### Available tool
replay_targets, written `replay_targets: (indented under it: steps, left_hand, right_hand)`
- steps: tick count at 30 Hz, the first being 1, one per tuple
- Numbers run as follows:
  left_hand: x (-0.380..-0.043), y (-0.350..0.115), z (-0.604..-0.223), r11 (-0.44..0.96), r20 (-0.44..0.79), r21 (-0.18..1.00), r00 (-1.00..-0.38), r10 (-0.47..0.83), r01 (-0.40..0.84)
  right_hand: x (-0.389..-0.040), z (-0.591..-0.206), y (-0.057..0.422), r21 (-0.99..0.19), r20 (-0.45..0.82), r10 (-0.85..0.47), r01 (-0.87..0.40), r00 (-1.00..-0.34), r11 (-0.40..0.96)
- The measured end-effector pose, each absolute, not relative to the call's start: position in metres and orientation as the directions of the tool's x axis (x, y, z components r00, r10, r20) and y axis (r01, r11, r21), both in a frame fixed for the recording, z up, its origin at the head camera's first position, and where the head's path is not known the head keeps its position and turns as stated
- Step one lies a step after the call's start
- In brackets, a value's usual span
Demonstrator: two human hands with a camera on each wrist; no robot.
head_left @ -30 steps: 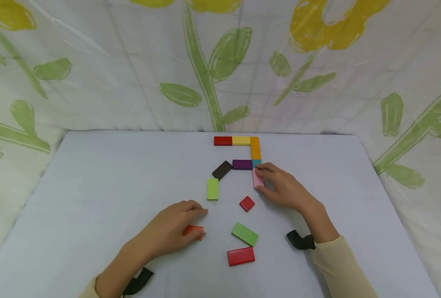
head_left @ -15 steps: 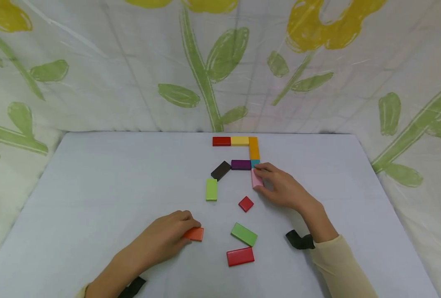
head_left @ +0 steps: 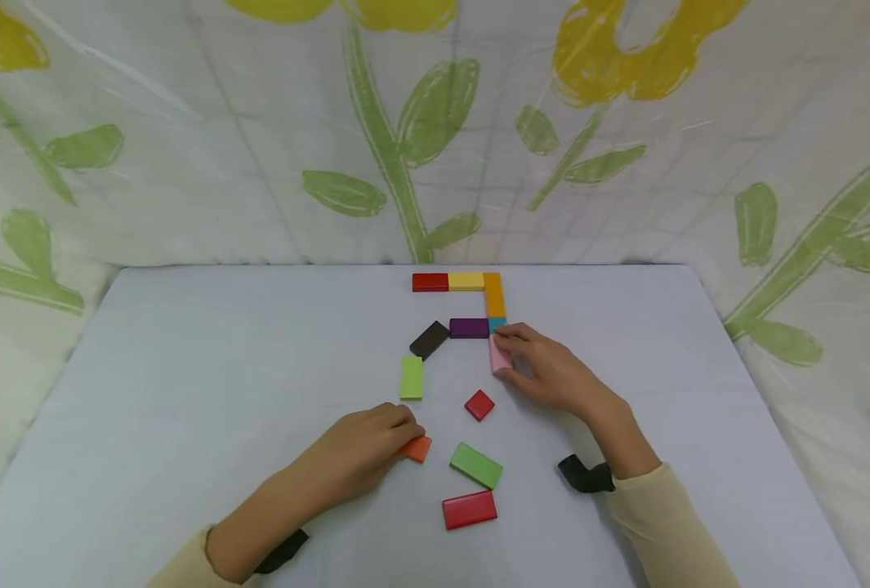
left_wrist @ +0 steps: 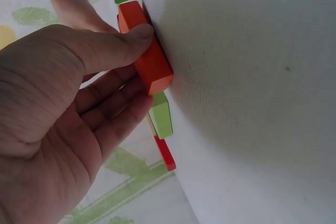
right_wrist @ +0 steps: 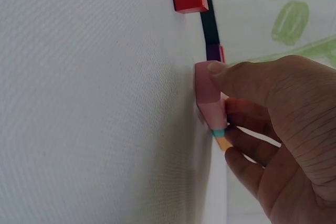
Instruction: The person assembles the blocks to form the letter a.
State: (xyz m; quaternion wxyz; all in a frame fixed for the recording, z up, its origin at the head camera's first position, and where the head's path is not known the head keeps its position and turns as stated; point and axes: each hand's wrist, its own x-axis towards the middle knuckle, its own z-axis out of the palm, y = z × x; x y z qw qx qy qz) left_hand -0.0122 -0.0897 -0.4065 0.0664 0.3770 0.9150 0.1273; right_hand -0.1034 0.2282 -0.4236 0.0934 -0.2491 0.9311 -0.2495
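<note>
My left hand [head_left: 361, 447] pinches an orange-red block [left_wrist: 152, 56] between thumb and fingers, low over the white table, below and close to the light green block [head_left: 411, 378]. My right hand [head_left: 548, 367] has its thumb and fingers on the two ends of a pink block [right_wrist: 210, 90]. The pink block lies in line below the small blue block [head_left: 497, 325], which is partly covered by the fingertips. An orange block [head_left: 494, 295] stands above the blue one, and a purple block [head_left: 469, 328] lies to its left.
A dark block [head_left: 430, 340] lies slanted between the purple and light green blocks. Red [head_left: 430, 282] and yellow [head_left: 466, 282] blocks form the top row. Between the hands lie a small red block [head_left: 479, 405], a green block [head_left: 476, 465] and a longer red block [head_left: 470, 510].
My left hand has closed its fingers on the orange-red block and carried it right and up toward the light green block. The right hand stays at the pink block. The head view shifts slightly.
</note>
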Motion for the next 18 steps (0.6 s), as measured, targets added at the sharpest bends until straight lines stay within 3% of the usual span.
replay_targets:
  steps: [11,18]
  left_hand:
    - [-0.032,-0.072,-0.412,0.622,-0.007,0.236,-0.639,0.769,0.746]
    - [-0.041,-0.062,-0.412,0.621,-0.053,0.222,-0.626,0.778,0.752]
  right_hand:
    - [-0.104,-0.425,0.228,-0.499,-0.045,-0.508,-0.421,-0.86,0.757]
    - [-0.103,-0.425,0.229,-0.501,-0.049,-0.501,-0.413,-0.864,0.761]
